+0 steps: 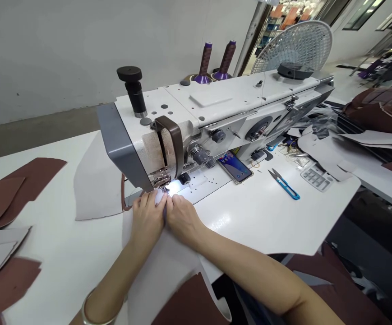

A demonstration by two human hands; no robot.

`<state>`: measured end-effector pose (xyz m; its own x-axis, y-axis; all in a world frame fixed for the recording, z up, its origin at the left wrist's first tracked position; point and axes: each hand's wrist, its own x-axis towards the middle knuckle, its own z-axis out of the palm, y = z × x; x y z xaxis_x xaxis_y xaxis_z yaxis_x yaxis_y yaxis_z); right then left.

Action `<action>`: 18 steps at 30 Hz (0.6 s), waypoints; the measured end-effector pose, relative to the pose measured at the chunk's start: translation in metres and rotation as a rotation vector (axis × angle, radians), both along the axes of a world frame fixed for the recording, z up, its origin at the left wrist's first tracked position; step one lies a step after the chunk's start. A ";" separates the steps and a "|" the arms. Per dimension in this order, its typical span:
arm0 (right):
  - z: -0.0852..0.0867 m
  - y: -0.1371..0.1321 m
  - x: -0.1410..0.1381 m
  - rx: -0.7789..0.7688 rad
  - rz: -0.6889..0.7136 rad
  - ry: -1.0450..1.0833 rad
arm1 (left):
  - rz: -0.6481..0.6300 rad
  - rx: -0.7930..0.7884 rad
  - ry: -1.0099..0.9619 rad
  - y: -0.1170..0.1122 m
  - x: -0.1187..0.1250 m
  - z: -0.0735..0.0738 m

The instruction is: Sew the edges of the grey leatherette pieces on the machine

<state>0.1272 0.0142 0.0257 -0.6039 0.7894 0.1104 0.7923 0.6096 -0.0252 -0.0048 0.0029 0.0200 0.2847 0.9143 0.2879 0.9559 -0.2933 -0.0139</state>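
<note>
Both hands are close together at the needle area of a white industrial sewing machine, where a small lamp shines. My left hand has its fingers bent over a pale-backed, brown-faced fabric piece, just in front of the presser foot. Pressed against it from the right, my right hand pinches the same piece near the seam. The piece hangs toward me over the table edge, its brown face turned up at the bottom. Behind the foot, another pale part with a brown edge lies on the table.
Blue thread snips and a phone lie right of the needle. Brown and pale cut pieces are stacked at the left. Two brown thread cones and a fan stand behind the machine. More material sits far right.
</note>
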 end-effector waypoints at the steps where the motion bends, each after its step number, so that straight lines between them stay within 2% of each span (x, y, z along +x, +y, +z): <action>1: 0.001 0.000 0.000 -0.006 -0.001 0.000 | -0.007 0.000 -0.001 0.000 -0.001 0.000; 9: 0.003 0.003 0.001 -0.036 0.002 -0.004 | -0.046 0.007 -0.037 0.000 -0.001 0.000; 18: -0.001 0.004 0.000 0.009 0.008 -0.013 | -0.058 0.013 -0.032 0.000 -0.001 0.001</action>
<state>0.1274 0.0180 0.0247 -0.6119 0.7834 0.1091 0.7874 0.6164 -0.0097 -0.0053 0.0028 0.0207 0.3274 0.8929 0.3090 0.9375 -0.3479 0.0119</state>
